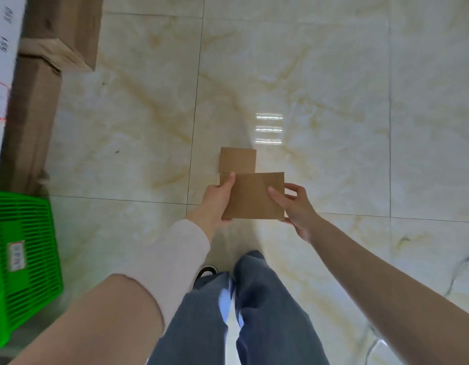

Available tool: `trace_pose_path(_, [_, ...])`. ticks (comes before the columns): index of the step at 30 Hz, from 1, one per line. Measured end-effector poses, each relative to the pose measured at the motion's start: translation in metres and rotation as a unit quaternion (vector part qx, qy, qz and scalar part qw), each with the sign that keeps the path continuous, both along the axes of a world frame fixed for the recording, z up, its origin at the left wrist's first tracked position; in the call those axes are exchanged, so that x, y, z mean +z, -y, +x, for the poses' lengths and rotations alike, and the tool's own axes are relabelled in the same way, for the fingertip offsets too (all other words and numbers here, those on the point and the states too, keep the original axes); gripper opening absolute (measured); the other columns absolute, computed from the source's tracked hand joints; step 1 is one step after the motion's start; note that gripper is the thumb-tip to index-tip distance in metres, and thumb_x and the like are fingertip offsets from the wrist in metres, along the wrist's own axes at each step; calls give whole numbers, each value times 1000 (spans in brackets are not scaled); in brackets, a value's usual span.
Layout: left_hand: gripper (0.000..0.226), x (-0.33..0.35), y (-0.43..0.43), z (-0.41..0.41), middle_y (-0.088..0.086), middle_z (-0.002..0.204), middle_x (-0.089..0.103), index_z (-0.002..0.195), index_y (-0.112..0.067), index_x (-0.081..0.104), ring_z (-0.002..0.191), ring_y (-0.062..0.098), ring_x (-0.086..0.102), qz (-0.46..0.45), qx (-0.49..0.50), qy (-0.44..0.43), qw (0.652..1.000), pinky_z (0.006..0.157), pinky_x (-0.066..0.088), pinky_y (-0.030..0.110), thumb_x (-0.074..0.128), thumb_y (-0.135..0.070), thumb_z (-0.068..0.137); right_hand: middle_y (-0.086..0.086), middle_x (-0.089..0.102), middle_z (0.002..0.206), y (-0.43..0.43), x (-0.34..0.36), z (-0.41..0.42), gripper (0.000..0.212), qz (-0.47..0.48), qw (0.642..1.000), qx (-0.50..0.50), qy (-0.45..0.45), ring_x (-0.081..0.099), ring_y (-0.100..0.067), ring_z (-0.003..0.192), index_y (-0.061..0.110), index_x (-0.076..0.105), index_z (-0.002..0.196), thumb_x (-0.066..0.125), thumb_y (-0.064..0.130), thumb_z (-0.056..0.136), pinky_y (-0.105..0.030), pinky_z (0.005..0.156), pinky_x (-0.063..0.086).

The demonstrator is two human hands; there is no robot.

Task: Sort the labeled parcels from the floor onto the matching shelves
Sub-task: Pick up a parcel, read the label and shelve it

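Note:
A flat brown cardboard parcel point(254, 196) is held in front of me above the tiled floor. My left hand point(217, 200) grips its left edge, thumb on top. My right hand point(294, 206) holds its right edge, with fingers on the top face. A smaller brown cardboard piece point(237, 159) shows just beyond the parcel's far left corner; I cannot tell whether it lies on the floor or is part of the held parcel. No label is visible on either.
A green plastic crate point(25, 254) with a small tag stands at the left. Large brown cartons point(43, 75) line the left edge beside a white labeled shelf edge point(4, 35). Glossy marble floor tiles point(333, 101) spread ahead and right. My legs are below.

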State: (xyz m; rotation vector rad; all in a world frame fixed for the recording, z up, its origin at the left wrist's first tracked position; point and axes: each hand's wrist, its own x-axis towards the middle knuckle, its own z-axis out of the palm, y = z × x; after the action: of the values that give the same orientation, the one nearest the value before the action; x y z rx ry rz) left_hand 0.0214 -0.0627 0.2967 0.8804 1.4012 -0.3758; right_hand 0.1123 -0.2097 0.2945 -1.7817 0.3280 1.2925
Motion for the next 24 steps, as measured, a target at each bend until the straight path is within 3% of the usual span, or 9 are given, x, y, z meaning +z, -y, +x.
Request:
trace_pose_path(4, [68, 115, 11, 4, 7, 120, 57, 125, -11, 47, 109, 29, 56, 7, 56, -10, 998, 97, 50, 49, 51, -64, 82, -5, 54, 131, 10, 115, 0, 93, 12, 1000, 23, 9, 61, -21, 107, 15, 30, 144, 77, 44, 69, -31, 81, 52])
trace_pose_path(7, [77, 197, 19, 2, 6, 124, 56, 129, -16, 43, 113, 30, 56, -19, 113, 9, 993, 96, 50, 49, 57, -68, 75, -5, 55, 128, 12, 199, -2, 89, 41, 996, 21, 72, 61, -20, 106, 12, 39, 140, 81, 36, 66, -20, 70, 51])
trace_pose_path(10, [84, 264, 25, 4, 5, 124, 59, 130, -20, 43, 109, 28, 61, -64, 206, 65, 974, 92, 53, 47, 66, -67, 65, -4, 48, 130, 6, 268, -11, 99, 48, 980, 38, 188, 55, -20, 114, 13, 42, 137, 87, 38, 52, -13, 56, 53])
trace_pose_path(13, [73, 314, 23, 1, 5, 126, 61, 134, -22, 45, 104, 21, 63, -41, 234, 132, 963, 89, 55, 43, 66, -57, 74, -2, 43, 131, 0, 318, -23, 104, 70, 959, 53, 269, 49, -17, 120, 17, 44, 133, 84, 48, 42, -27, 90, 54])
trace_pose_path(16, [61, 351, 11, -5, 2, 126, 61, 135, -22, 47, 110, 15, 60, 8, 224, 208, 952, 93, 53, 42, 63, -46, 82, 9, 36, 125, -6, 372, -24, 70, 132, 966, -3, 221, 46, -4, 118, 28, 45, 126, 78, 42, 66, -16, 93, 47])
trace_pose_path(18, [50, 373, 0, -7, 1, 130, 59, 130, -24, 49, 120, 16, 55, 58, 198, 262, 943, 98, 50, 46, 62, -40, 84, 6, 34, 137, -8, 398, -19, 87, 164, 978, -44, 120, 45, -11, 125, 27, 39, 137, 64, 67, 64, -35, 99, 49])
trace_pose_path(20, [33, 392, -6, -6, -1, 123, 60, 120, -26, 51, 116, 16, 55, 102, 171, 294, 935, 103, 45, 49, 60, -30, 89, 4, 45, 139, -11, 419, -11, 97, 186, 981, -38, 40, 48, -14, 125, 26, 35, 143, 52, 74, 60, -47, 99, 49])
trace_pose_path(22, [28, 410, -6, -4, -3, 112, 60, 118, -23, 52, 108, 16, 56, 128, 150, 317, 928, 103, 46, 49, 58, -23, 90, 1, 56, 134, -13, 435, -7, 76, 188, 982, -11, 25, 56, -10, 114, 23, 43, 138, 60, 62, 75, -44, 96, 51])
trace_pose_path(24, [37, 425, -3, 0, -4, 114, 59, 128, -21, 47, 110, 17, 55, 141, 130, 328, 925, 100, 47, 49, 57, -22, 92, -4, 57, 133, -18, 441, -7, 62, 168, 983, -31, 65, 60, -12, 106, 18, 49, 132, 67, 45, 78, -41, 96, 51])
